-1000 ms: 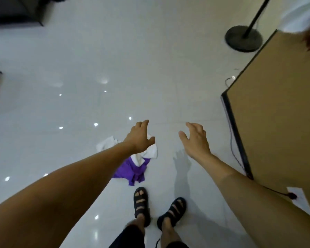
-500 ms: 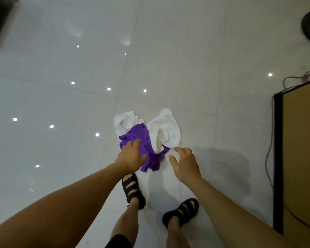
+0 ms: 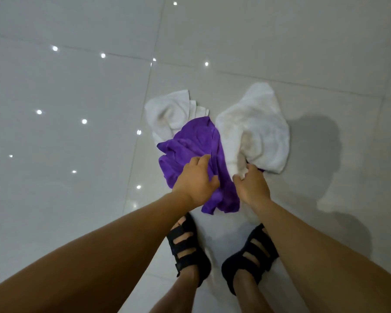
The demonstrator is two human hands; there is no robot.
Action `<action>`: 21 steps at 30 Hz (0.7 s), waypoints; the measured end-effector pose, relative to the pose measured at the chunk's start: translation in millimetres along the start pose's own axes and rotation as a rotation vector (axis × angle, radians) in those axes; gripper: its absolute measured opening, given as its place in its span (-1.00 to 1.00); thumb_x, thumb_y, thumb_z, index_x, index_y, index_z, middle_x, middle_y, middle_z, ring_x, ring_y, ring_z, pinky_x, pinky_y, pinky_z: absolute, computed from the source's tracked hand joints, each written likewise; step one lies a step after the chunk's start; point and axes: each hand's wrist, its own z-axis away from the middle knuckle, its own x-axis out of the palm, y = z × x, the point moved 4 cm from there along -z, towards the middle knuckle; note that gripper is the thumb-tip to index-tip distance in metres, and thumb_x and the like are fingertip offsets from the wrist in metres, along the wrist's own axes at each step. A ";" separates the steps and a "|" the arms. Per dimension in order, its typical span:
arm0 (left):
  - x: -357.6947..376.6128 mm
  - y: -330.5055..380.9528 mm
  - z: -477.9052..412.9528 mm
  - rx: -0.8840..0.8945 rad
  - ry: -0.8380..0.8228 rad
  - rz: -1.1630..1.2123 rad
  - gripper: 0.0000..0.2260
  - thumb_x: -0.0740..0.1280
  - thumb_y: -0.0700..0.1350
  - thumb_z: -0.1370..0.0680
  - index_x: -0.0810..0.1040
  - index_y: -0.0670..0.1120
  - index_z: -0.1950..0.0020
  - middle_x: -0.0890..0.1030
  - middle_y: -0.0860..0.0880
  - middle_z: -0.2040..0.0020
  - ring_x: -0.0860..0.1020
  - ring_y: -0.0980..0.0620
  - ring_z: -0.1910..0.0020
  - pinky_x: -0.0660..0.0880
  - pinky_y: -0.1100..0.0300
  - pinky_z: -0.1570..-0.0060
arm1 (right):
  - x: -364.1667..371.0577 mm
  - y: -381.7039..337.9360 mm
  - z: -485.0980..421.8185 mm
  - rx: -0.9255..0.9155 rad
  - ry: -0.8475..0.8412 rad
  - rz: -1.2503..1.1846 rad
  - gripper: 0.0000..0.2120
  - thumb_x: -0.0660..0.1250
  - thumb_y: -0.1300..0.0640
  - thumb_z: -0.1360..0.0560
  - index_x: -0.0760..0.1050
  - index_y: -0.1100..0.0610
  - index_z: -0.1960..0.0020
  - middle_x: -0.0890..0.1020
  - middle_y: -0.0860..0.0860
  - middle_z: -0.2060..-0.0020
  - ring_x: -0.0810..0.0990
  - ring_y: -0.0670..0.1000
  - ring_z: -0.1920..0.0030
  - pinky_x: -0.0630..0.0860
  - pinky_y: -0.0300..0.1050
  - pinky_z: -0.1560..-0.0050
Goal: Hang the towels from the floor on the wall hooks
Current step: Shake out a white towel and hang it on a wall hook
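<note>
Three crumpled towels lie in a heap on the pale tiled floor [image 3: 77, 86]. A purple towel [image 3: 190, 143] is in the middle, a white towel [image 3: 167, 114] lies at its far left, and a bigger white towel [image 3: 257, 132] at its right. My left hand [image 3: 195, 179] rests on the purple towel with its fingers spread and thumb apart. My right hand [image 3: 252, 186] is at the near edge of the bigger white towel, its fingertips curled into the cloth. No wall hooks are in view.
My two feet in black strapped sandals, the left foot [image 3: 187, 247] and the right foot [image 3: 248, 256], stand just behind the heap. Bright ceiling lights reflect in the glossy tiles at the left. A shadow falls on the floor at the right.
I have bent lower and the towels fill more of the view. Both hands moved forward onto the heap: the left onto the purple towel, the right into the white towel's edge.
</note>
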 end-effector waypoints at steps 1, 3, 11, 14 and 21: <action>9.5 -3.5 -8.3 0.003 0.006 0.003 -0.44 0.27 0.03 -0.58 0.17 -0.06 -0.52 0.31 -0.11 -0.46 0.34 -0.13 -0.39 0.36 0.00 -0.30 | 9.0 7.2 -13.7 0.040 0.007 0.006 -0.46 0.24 0.05 -0.56 0.24 0.20 -0.47 0.44 0.21 -0.34 0.47 0.23 -0.28 0.44 0.11 -0.26; 23.6 -8.6 -18.3 0.009 0.008 0.001 -0.44 0.26 0.03 -0.58 0.17 -0.06 -0.53 0.30 -0.10 -0.47 0.33 -0.13 -0.40 0.35 0.00 -0.30 | 22.0 17.1 -30.0 0.063 -0.007 0.093 -0.57 0.20 0.04 -0.59 0.35 0.25 -0.37 0.47 0.24 -0.29 0.48 0.25 -0.26 0.45 0.08 -0.23; -4.0 21.5 4.2 0.011 -0.048 -0.046 -0.44 0.25 0.05 -0.58 0.15 -0.05 -0.53 0.27 -0.11 -0.49 0.29 -0.15 -0.43 0.31 -0.05 -0.36 | -42.2 1.1 4.8 0.008 0.139 -0.014 -0.78 0.13 0.14 -0.56 0.40 0.20 0.22 0.54 0.13 0.25 0.52 0.14 0.23 0.43 -0.03 0.27; -28.0 40.1 15.6 0.013 -0.034 -0.070 -0.43 0.25 0.06 -0.57 0.15 -0.04 -0.53 0.27 -0.11 -0.49 0.30 -0.16 -0.43 0.30 -0.04 -0.35 | -63.3 -5.5 23.3 -0.025 0.091 -0.026 -0.68 0.17 0.17 -0.52 0.21 0.11 0.39 0.36 0.04 0.41 0.36 0.05 0.34 0.21 -0.13 0.42; -15.2 41.2 -14.5 0.057 0.012 -0.127 -0.45 0.27 0.04 -0.57 0.19 -0.04 -0.51 0.33 -0.11 -0.45 0.35 -0.13 -0.38 0.36 -0.02 -0.30 | -37.3 7.5 5.9 -0.039 0.102 -0.131 -0.83 0.30 0.17 -0.47 0.44 0.15 0.29 0.52 0.05 0.32 0.52 0.04 0.30 0.48 -0.08 0.31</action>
